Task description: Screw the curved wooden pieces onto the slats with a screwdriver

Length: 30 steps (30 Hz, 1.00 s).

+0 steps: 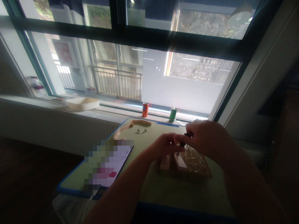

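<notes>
My right hand (205, 135) is closed around a black-handled screwdriver (186, 135), whose lower end points down at a pale wooden piece (180, 162). Close beside it, my left hand (163, 144) has its fingers curled over the upper part of that wooden piece, partly hiding it. A second pale wooden block (164, 162) lies just to the left. Under and beside these is a brown packet in shiny clear wrapping (197, 161). Several screws (141, 131) lie loose on the table, with curved wooden parts (123, 130) behind and left of them.
A tablet-like screen (116, 168), partly blurred out, lies at the left of the blue-edged table (154, 193). On the windowsill stand an orange can (145, 110), a green can (173, 114) and a cream-coloured tray (83, 103). A large window rises behind.
</notes>
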Tool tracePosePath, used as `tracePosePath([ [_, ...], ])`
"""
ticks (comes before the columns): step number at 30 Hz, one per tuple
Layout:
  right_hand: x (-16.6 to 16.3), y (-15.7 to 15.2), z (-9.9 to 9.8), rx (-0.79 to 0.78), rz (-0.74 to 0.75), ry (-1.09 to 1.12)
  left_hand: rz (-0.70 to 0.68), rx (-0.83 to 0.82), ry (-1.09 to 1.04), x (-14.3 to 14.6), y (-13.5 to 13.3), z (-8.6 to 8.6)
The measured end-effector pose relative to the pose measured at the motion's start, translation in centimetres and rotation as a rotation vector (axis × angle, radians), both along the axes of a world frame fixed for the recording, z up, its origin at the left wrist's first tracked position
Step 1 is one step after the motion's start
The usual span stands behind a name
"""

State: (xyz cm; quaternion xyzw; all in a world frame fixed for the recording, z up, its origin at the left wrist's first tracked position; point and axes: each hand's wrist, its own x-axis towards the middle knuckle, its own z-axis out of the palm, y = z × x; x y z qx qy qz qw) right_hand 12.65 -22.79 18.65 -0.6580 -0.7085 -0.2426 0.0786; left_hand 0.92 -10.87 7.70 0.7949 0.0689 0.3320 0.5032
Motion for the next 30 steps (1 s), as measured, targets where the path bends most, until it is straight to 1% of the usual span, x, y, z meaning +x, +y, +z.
tracePosePath([
  [3, 0.0, -0.3, 0.1, -0.014, 0.029, 0.063, -0.024, -0.015, -0.026, 0.0, 0.0, -0.1],
  [7, 0.4, -1.1, 0.8, -0.117, 0.204, 0.199, -0.089, 0.012, -0.05, 0.0, -0.1, 0.1],
  [8, 0.5, -1.2, 0.9, -0.139, 0.225, 0.213, -0.104, 0.018, -0.045, -0.1, -0.2, 0.2],
  [9, 0.6, -1.2, 1.0, -0.15, 0.223, 0.214, -0.112, 0.018, -0.037, -0.1, -0.2, 0.2],
  [11, 0.6, -1.0, 1.0, -0.13, 0.169, 0.188, -0.091, 0.006, -0.016, -0.1, -0.3, 0.3],
  [16, 0.2, -0.1, 0.4, -0.016, 0.039, 0.068, 0.033, 0.015, -0.001, 0.0, -0.3, 0.3],
  [19, 0.2, -0.1, 0.3, -0.007, 0.002, 0.05, 0.02, 0.032, -0.012, 0.1, -0.2, 0.2],
  [21, 0.5, -0.3, 0.4, -0.03, 0.019, 0.096, -0.012, 0.026, -0.024, 0.1, -0.2, 0.2],
  [26, 1.1, -0.9, 1.0, -0.136, 0.199, 0.24, -0.149, 0.043, -0.078, 0.2, 0.0, 0.2],
  [28, 1.3, -0.8, 1.1, -0.163, 0.222, 0.247, -0.161, 0.055, -0.074, 0.2, 0.0, 0.1],
  [30, 1.4, -0.7, 1.2, -0.168, 0.2, 0.247, -0.122, 0.048, -0.048, 0.3, 0.0, 0.0],
])
